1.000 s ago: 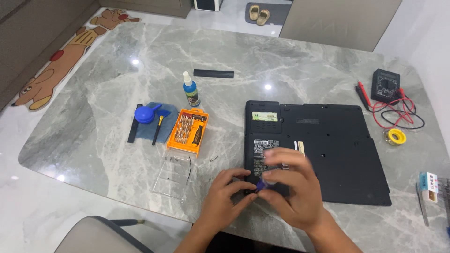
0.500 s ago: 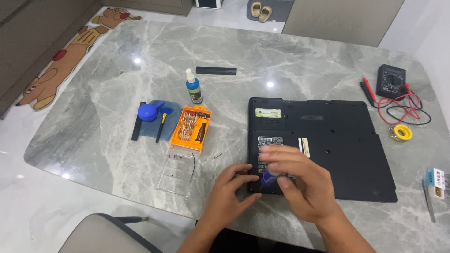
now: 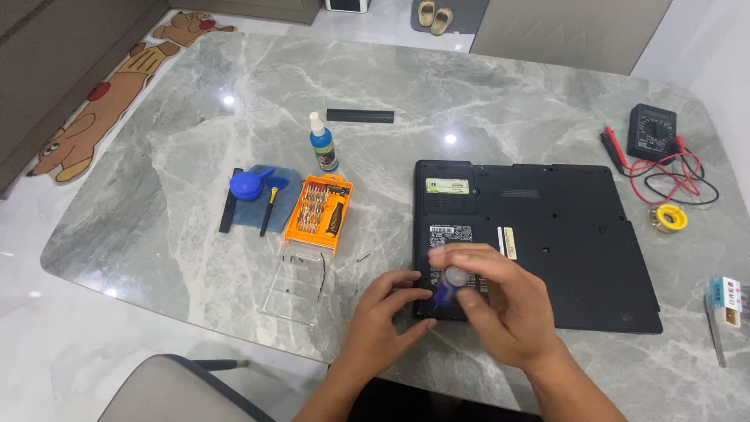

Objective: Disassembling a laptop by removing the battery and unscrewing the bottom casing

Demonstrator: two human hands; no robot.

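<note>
A black laptop lies upside down on the grey marble table. My right hand holds a small blue-handled screwdriver upright over the laptop's near left corner, fingertips pinching its top. My left hand rests at that same corner, fingers touching the laptop's edge beside the screwdriver's tip. The tip itself is hidden by my fingers.
An orange screwdriver-bit case with its clear lid sits left of the laptop. A blue dust blower on a blue cloth, a small spray bottle, a black strip, a multimeter with leads, and a solder reel are around.
The view has shifted slightly. My right hand has turned on the screwdriver, and my left hand has stayed at the laptop's corner.
</note>
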